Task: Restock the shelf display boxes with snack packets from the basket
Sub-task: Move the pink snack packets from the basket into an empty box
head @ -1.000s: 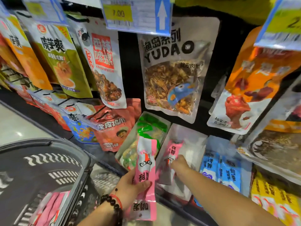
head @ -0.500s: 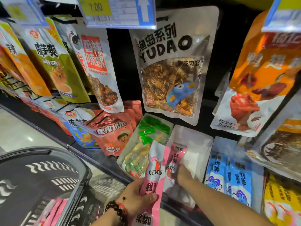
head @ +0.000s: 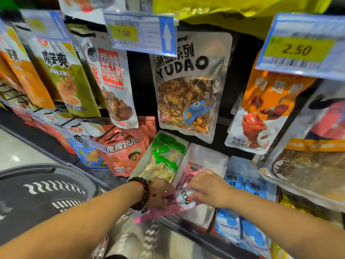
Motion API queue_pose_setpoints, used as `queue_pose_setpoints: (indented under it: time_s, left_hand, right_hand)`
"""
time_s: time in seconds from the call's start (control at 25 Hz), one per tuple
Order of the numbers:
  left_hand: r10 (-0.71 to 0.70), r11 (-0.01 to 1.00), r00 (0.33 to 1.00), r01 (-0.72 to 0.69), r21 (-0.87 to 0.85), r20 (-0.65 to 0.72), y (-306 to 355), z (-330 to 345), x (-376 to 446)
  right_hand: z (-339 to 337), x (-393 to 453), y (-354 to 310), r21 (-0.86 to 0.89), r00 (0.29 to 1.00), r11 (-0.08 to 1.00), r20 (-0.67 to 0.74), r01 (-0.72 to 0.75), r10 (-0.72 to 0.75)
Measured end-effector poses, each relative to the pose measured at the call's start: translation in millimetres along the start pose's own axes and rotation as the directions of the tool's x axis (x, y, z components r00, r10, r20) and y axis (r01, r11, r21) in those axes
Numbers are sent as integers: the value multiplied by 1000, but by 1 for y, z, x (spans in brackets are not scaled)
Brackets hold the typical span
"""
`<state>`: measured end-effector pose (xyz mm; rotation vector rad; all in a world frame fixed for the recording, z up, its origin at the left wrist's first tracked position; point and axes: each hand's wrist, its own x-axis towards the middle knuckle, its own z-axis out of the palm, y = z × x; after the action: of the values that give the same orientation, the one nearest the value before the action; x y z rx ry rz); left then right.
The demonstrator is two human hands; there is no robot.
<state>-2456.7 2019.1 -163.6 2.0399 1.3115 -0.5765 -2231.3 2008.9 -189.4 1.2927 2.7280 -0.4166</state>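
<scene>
1. Moved since a second ago: left hand [head: 161, 193] no longer upright with the pink snack packets [head: 168, 202] raised, now turned over and brought right against the right hand [head: 209, 187] at the front edge of the middle display box [head: 207, 156]; camera closer to the shelf.
2. Left grip: clenched around the bunch of pink snack packets, knuckles up, packet ends sticking out below the wrist and to the right, toward the other hand. Dark bead bracelet [head: 144, 191] on that wrist.
3. Right grip: fingers curled down over the white-and-pink end of the same bunch, apparently pinching it; fingertips hidden beneath the palm, so exact hold unclear.
4. Another pink packet [head: 192, 174] already lying inside the middle display box, just beyond the right hand's fingers.
5. Left neighbouring display box [head: 149, 152] filled with green-topped pale packets [head: 164, 157]; right neighbouring box holding blue packets [head: 233, 223], partly under the right forearm.
6. Dark basket [head: 46, 191] at lower left, below the left forearm; contents not visible from here.
7. Above the boxes: hanging bags, among them a YUDAO pouch [head: 188, 86] straight over the middle box, a red chicken-feet bag [head: 125, 152] to the left, an orange bag [head: 261, 113] to the right.
8. Price tags reading 7.00 [head: 140, 34] and 2.50 [head: 300, 47] clipped on the rail above.
</scene>
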Motion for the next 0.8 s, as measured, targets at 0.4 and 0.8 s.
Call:
queue_pose_setpoints:
  time_s: [0.4, 0.8]
  left_hand:
    - [-163, 986, 882, 158, -47, -442, 7, -48, 58]
    - [-186, 901, 932, 35, -433, -312, 0, 25, 118]
  right_hand:
    - [78, -24, 36, 799, 714, 376, 92, -469, 694]
    - [105, 25, 16, 681, 346, 127, 196, -721, 918]
